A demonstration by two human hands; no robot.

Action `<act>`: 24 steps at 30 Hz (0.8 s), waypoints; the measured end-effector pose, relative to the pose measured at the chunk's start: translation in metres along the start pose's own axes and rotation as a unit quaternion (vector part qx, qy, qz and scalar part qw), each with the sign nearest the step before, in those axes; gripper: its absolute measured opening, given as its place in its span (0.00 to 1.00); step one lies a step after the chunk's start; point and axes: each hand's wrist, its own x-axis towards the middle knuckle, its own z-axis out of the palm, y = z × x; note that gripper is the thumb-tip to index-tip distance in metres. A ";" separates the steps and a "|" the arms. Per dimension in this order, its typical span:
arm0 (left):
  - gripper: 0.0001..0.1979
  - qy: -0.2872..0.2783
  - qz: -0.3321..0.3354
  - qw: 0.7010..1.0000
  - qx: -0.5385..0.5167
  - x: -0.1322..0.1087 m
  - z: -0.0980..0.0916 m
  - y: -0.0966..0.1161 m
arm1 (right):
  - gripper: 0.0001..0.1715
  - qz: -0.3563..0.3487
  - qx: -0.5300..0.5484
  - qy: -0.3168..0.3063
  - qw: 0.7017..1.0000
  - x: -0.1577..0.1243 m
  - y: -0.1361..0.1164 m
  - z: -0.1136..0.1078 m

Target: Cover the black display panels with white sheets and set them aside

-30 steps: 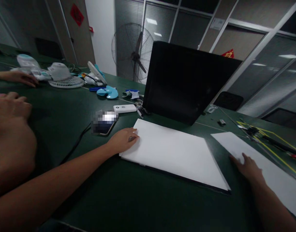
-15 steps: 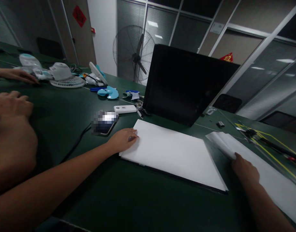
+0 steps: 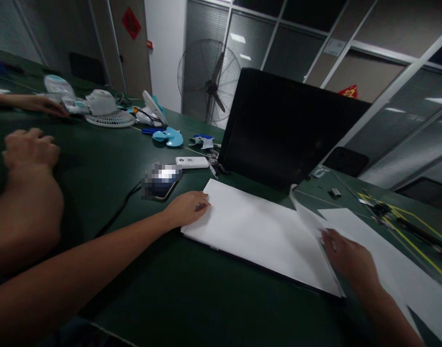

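A stack of white paper [image 3: 250, 226] lies on a thin dark base in front of me. My left hand [image 3: 188, 208] is closed at the stack's left edge, with curled fingers over the paper. At the right side, my right hand [image 3: 345, 253] pinches the edge of a white sheet [image 3: 307, 212], which curls up off the stack. I cannot tell how far that sheet reaches under my hand. Further right, loose white sheets [image 3: 372, 241] lie flat and partly overlap, some of them behind my right forearm.
Behind the paper stands a large black panel [image 3: 286, 130]. Left of it are a white device [image 3: 192, 163], a blurred-out phone [image 3: 165, 180], blue fan blades [image 3: 168, 137] and white fan parts [image 3: 109, 113]. Another person's hands [image 3: 31, 149] rest at left. Yellow cords [image 3: 412, 241] lie at right.
My right hand has moved left from the loose paper at right to the stack's right edge, where a sheet now curls up. The right-hand paper lies flatter. My left hand stays in place.
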 end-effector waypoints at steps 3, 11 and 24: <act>0.18 0.002 -0.001 1.000 0.002 -0.001 0.000 0.001 | 0.24 -0.204 0.058 -0.006 0.977 -0.007 -0.036 -0.004; 0.23 0.005 -0.017 1.000 -0.020 -0.001 -0.002 0.003 | 0.21 -0.365 0.079 0.054 0.926 -0.033 -0.116 -0.016; 0.23 -0.026 -0.005 1.000 0.010 -0.001 -0.002 0.004 | 0.37 -0.422 0.275 -0.020 0.863 -0.031 -0.124 -0.025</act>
